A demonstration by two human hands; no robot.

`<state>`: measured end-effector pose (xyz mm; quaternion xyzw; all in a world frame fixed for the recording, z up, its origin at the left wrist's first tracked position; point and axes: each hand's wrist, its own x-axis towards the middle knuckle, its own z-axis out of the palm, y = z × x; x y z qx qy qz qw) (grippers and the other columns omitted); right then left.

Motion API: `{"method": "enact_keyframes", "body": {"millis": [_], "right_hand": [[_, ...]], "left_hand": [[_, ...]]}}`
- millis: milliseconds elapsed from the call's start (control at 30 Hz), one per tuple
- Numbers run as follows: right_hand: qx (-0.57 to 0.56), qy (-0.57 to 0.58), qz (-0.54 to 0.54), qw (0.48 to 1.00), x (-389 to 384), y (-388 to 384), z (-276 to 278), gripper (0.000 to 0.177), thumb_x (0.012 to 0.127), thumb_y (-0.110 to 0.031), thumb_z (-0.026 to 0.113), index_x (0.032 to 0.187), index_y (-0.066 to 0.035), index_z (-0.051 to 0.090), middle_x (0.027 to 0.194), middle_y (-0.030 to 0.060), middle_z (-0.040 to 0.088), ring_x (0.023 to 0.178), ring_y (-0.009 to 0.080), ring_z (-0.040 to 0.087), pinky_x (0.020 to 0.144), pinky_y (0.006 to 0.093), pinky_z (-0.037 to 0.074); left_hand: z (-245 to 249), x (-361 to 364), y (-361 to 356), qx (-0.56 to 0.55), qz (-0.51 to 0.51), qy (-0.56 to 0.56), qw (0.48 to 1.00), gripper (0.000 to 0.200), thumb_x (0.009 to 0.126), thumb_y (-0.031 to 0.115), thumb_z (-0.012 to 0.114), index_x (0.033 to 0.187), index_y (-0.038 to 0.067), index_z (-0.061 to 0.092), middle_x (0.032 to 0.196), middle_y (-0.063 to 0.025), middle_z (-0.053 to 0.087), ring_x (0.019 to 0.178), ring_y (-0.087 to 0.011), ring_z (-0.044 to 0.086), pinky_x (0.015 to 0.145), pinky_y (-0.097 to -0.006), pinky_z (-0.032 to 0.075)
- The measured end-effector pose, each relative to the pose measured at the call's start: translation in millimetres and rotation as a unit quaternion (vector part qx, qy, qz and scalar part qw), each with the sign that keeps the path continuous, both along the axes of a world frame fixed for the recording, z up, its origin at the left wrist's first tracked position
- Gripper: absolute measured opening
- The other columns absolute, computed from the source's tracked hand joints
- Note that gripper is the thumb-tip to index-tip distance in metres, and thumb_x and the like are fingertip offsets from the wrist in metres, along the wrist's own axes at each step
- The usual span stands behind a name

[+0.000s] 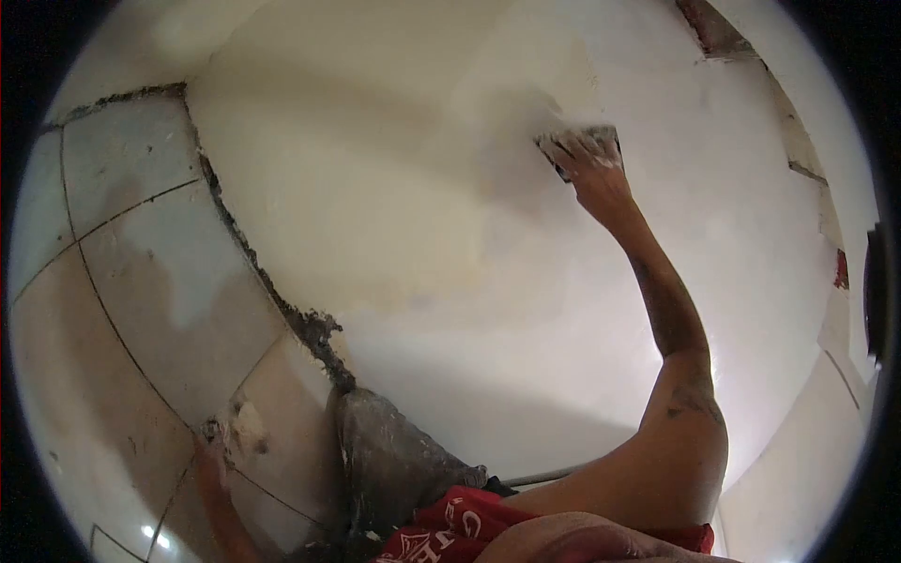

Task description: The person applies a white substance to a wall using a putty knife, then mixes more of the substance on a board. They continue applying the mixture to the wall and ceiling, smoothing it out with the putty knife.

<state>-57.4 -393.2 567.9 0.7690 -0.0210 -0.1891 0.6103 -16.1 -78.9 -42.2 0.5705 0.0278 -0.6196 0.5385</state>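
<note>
My right hand (589, 167), dusted white, presses a flat, dark-edged sanding pad (546, 153) against the smooth plastered surface (422, 188). Its fingers lie across the pad and cover most of it, so its exact make is hard to see. The right arm reaches up from the lower right. At the lower left a blurred limb (223, 502) runs over the tiles, seemingly my left arm. No fingers can be made out at its end.
Large pale tiles (141, 310) with dark joints fill the left side. A rough, broken dark edge (310, 333) separates them from the plaster. A dusty grey trouser leg (394, 450) and red shirt (469, 516) are at the bottom. Broken edging (723, 33) shows at upper right.
</note>
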Motion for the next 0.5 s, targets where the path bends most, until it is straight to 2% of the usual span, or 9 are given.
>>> {"method": "enact_keyframes", "body": {"millis": [67, 133, 233, 300, 367, 400, 433, 467, 500], "right_hand": [[0.099, -0.050, -0.068, 0.992, -0.7, 48.7, -25.7, 0.064, 0.068, 0.003, 0.055, 0.128, -0.016, 0.041, 0.129, 0.0046, 0.041, 0.116, 0.0267, 0.042, 0.096, 0.0473, 0.033], [0.439, -0.212, -0.071, 0.870, -14.9, 68.1, -68.8, 0.061, 0.074, 0.006, 0.051, 0.130, -0.016, 0.038, 0.127, 0.0107, 0.041, 0.118, 0.0291, 0.041, 0.094, 0.0458, 0.037], [0.817, -0.420, -0.086, 0.385, -63.9, 62.4, -171.2, 0.061, 0.082, -0.004, 0.051, 0.136, -0.011, 0.025, 0.124, 0.0147, 0.044, 0.116, 0.0305, 0.042, 0.092, 0.0446, 0.041], [0.661, -0.406, -0.081, 0.626, -85.8, 19.1, -130.8, 0.049, 0.084, -0.010, 0.050, 0.129, -0.002, 0.034, 0.121, 0.0169, 0.046, 0.109, 0.0295, 0.049, 0.090, 0.0427, 0.043], [0.864, -0.466, -0.151, 0.119, -53.3, 46.5, -194.0, 0.041, 0.083, -0.010, 0.050, 0.121, 0.002, 0.041, 0.119, 0.0179, 0.048, 0.103, 0.0275, 0.053, 0.088, 0.0377, 0.046], [0.862, -0.457, -0.213, 0.048, -63.7, 36.0, -209.3, 0.043, 0.081, -0.006, 0.050, 0.122, 0.002, 0.041, 0.119, 0.0174, 0.049, 0.104, 0.0269, 0.053, 0.088, 0.0364, 0.046], [0.852, -0.446, -0.273, -0.018, -80.6, 12.1, -230.8, 0.046, 0.078, -0.001, 0.051, 0.122, 0.002, 0.041, 0.118, 0.0169, 0.049, 0.104, 0.0264, 0.053, 0.089, 0.0351, 0.045], [0.862, -0.419, -0.286, -0.012, -83.6, 16.4, -233.8, 0.048, 0.075, 0.002, 0.051, 0.122, 0.002, 0.041, 0.119, 0.0166, 0.048, 0.105, 0.0262, 0.052, 0.089, 0.0341, 0.045], [0.871, -0.390, -0.298, -0.005, -85.5, 20.9, -236.7, 0.050, 0.073, 0.006, 0.051, 0.122, 0.002, 0.040, 0.119, 0.0162, 0.048, 0.106, 0.0261, 0.052, 0.090, 0.0331, 0.044]], "left_hand": [[-1.5, -3.6, -1.1, -0.011, 0.026, -0.001, 1.000, 0.043, 0.084, 0.029, 0.054, 0.118, 0.004, 0.045, 0.104, -0.0105, 0.051, 0.085, -0.0218, 0.051, 0.068, -0.0329, 0.045], [-5.7, -2.8, -0.6, -0.024, 0.060, -0.004, 0.998, 0.043, 0.084, 0.029, 0.054, 0.118, 0.005, 0.045, 0.105, -0.0106, 0.051, 0.087, -0.0215, 0.051, 0.070, -0.0327, 0.045], [11.2, -2.4, -0.2, -0.043, 0.124, -0.011, 0.991, 0.043, 0.083, 0.028, 0.055, 0.118, 0.005, 0.046, 0.105, -0.0107, 0.051, 0.089, -0.0211, 0.050, 0.073, -0.0323, 0.045], [119.4, -8.0, -21.4, -0.068, 0.190, -0.005, 0.979, 0.042, 0.083, 0.027, 0.056, 0.118, 0.006, 0.046, 0.105, -0.0107, 0.051, 0.091, -0.0208, 0.050, 0.075, -0.0320, 0.045], [173.1, -9.7, -30.9, -0.100, 0.272, 0.037, 0.956, 0.042, 0.083, 0.027, 0.057, 0.118, 0.006, 0.047, 0.105, -0.0108, 0.050, 0.093, -0.0205, 0.049, 0.077, -0.0318, 0.045], [197.2, -11.8, -36.0, -0.120, 0.298, 0.036, 0.946, 0.042, 0.082, 0.027, 0.057, 0.118, 0.006, 0.047, 0.105, -0.0108, 0.050, 0.094, -0.0204, 0.049, 0.078, -0.0317, 0.045], [214.4, -9.7, -42.4, -0.099, 0.191, -0.205, 0.955, 0.034, 0.082, 0.023, 0.057, 0.111, 0.006, 0.050, 0.099, -0.0090, 0.051, 0.087, -0.0195, 0.050, 0.074, -0.0304, 0.045], [231.6, -7.3, -49.4, -0.027, 0.111, -0.441, 0.890, 0.026, 0.082, 0.019, 0.056, 0.104, 0.006, 0.052, 0.092, -0.0071, 0.051, 0.080, -0.0187, 0.051, 0.070, -0.0291, 0.046], [261.1, -7.9, -49.3, -0.023, 0.106, -0.453, 0.885, 0.025, 0.081, 0.017, 0.057, 0.103, 0.006, 0.052, 0.088, -0.0061, 0.051, 0.076, -0.0191, 0.051, 0.068, -0.0297, 0.046]]}}
